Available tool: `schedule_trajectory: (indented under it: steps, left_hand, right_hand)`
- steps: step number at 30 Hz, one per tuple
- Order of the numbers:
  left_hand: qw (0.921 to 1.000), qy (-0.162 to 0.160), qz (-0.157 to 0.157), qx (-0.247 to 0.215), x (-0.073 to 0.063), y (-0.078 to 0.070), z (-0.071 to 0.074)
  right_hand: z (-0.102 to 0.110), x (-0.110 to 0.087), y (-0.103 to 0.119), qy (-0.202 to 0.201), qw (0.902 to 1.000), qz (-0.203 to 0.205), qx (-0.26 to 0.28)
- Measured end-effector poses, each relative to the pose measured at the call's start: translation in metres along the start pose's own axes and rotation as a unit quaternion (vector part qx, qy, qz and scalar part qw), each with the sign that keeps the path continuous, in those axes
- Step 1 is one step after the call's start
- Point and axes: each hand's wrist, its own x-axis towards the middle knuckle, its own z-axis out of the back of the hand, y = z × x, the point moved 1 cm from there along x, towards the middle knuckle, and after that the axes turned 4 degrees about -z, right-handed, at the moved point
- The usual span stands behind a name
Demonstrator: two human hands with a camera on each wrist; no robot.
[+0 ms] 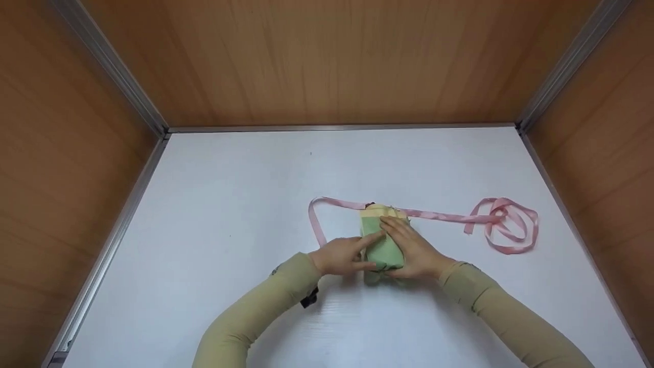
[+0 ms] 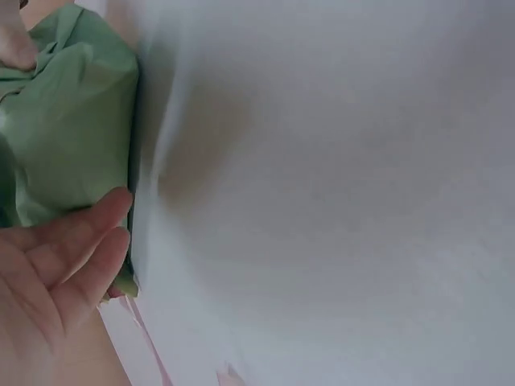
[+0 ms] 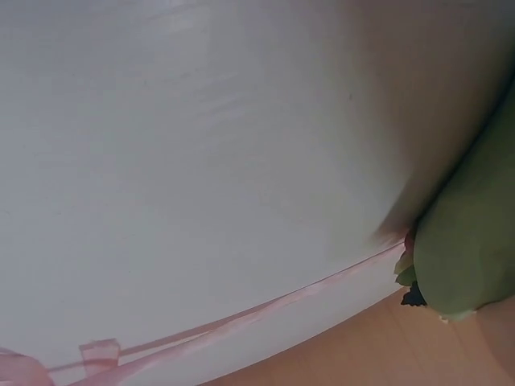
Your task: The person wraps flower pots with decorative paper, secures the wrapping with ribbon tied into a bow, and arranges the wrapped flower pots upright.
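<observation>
A small bouquet wrapped in green paper [image 1: 384,251] lies on the white table, with a cream band at its far end. Leaves [image 3: 406,272] and a hint of red poke out there in the right wrist view. My left hand [image 1: 341,256] rests against its left side, fingers extended. From the right, my right hand [image 1: 418,254] lays its fingers over the top, while its thumb presses the folded near end. A pink ribbon [image 1: 440,216] passes by the bouquet's far end; whether it runs underneath is hidden. The right wrist view does not show the right hand's fingers.
The ribbon's right end lies in loose loops [image 1: 511,225] on the table. Its left part [image 1: 315,222] curves back toward my left hand. Wooden panels [image 1: 337,61] with metal edging close off the back and both sides.
</observation>
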Motion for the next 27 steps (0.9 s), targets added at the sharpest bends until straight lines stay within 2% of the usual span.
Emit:
schedule_trajectory:
  steps: [2, 4, 7, 9, 10, 12, 15, 17, 19, 24, 27]
  left_hand:
    - [0.9994, -0.029, 0.015, -0.013, 0.004, 0.005, 0.004]
    - [0.9965, -0.076, 0.033, -0.009, 0.009, 0.012, 0.007]
    - [0.987, -0.141, 0.075, 0.019, 0.018, 0.023, 0.009]
    - [0.9803, -0.161, 0.11, 0.03, 0.024, 0.032, 0.01]
    - [0.9775, -0.164, 0.127, 0.036, 0.026, 0.036, 0.01]
    - [0.9743, -0.146, 0.168, 0.034, 0.028, 0.044, 0.009]
    - [0.9718, -0.09, 0.216, 0.03, 0.03, 0.054, 0.005]
    - [0.9715, -0.064, 0.226, 0.028, 0.03, 0.058, 0.003]
    - [0.9735, -0.059, 0.219, 0.032, 0.032, 0.06, 0.001]
    - [0.978, -0.083, 0.182, 0.059, 0.042, 0.061, 0.0]
    - [0.9789, -0.097, 0.171, 0.057, 0.047, 0.061, -0.001]
  right_hand:
    - [0.0, -0.001, -0.001, 0.002, 1.0, -0.004, 0.004]
    - [-0.001, -0.001, -0.001, -0.001, 1.0, -0.004, 0.008]
    - [-0.001, -0.001, -0.001, -0.012, 0.9999, 0.004, 0.01]
    - [-0.001, -0.001, -0.001, -0.018, 0.9997, 0.009, 0.011]
    - [-0.002, -0.001, -0.001, -0.019, 0.9997, 0.01, 0.012]
    - [-0.003, 0.0, 0.0, -0.02, 0.9996, 0.011, 0.015]
    - [-0.005, 0.002, 0.002, -0.016, 0.9996, 0.012, 0.019]
    - [-0.006, 0.003, 0.003, -0.01, 0.9997, 0.012, 0.02]
    - [-0.006, 0.004, 0.003, -0.007, 0.9997, 0.009, 0.022]
    - [-0.002, 0.002, 0.002, -0.001, 0.9997, -0.005, 0.024]
    - [-0.001, 0.0, 0.0, -0.004, 0.9997, -0.009, 0.023]
